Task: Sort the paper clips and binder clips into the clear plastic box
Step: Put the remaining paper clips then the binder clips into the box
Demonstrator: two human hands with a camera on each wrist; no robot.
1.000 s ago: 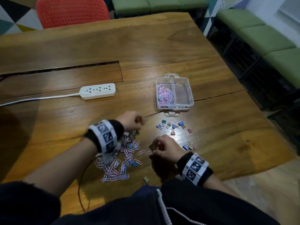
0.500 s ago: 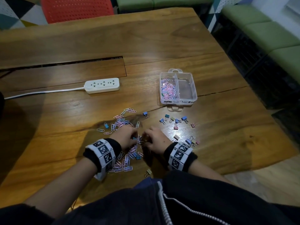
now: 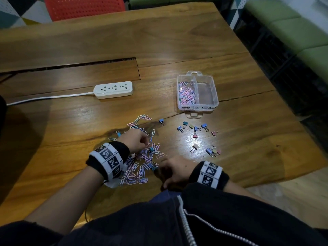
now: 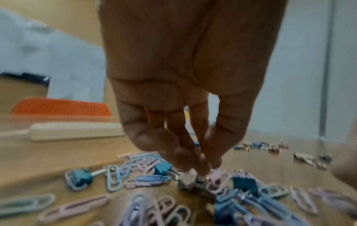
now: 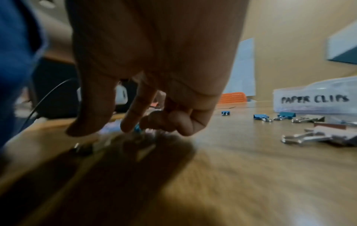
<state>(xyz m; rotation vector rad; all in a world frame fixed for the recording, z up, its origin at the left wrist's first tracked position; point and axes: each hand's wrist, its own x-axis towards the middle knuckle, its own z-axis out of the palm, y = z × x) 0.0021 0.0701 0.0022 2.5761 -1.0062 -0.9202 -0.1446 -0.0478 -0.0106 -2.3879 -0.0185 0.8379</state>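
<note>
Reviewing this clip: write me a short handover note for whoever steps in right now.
Left hand: fingertips pinched together in the mixed pile; what the grip holds is blurred.
Right hand: low at the pile's near edge, fingers part curled, hold unclear.
Clear plastic box: left compartment holds paper clips, right one looks empty.
Binder clips lie loose in front of the box, some in the pile.
Left: remaining paper clips, all binder clips.

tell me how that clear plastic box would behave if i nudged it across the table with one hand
The clear plastic box looks thin-walled and probably light, so it would likely slide rather than tip on the glossy table. Paper clips fill only its left compartment, so it might swivel as it moves.
</note>
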